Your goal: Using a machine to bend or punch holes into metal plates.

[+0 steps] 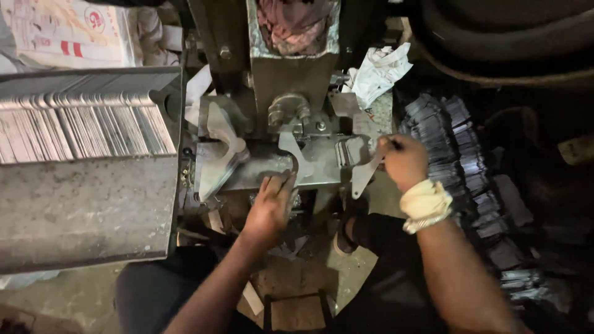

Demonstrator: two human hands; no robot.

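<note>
**A:** Hands status? Left hand (270, 202) was laid on the press bed (272, 173), fingers curled on a flat curved metal blank (291, 154) under the ram (291, 80). Right hand (403, 161) was closed around a second blank (364, 173), pinched at its upper end, tail hung down just right of the bed.

**B:** Wrist?

**A:** Right wrist was wrapped in a pale cloth band (425, 203).

**B:** Stock?

**A:** A row of flat metal pieces (80, 133) was seen stacked on edge in a tray at left, above a grey steel plate (86, 210). A dark heap of similar pieces (470, 167) was spread at right, beside the right hand. Another shaped piece (223, 148) was leaned at the bed's left end.

**B:** Else?

**A:** White rag (377, 71) was bunched behind the press. Pinkish cloth (294, 21) was stuffed at the top of the ram.
</note>
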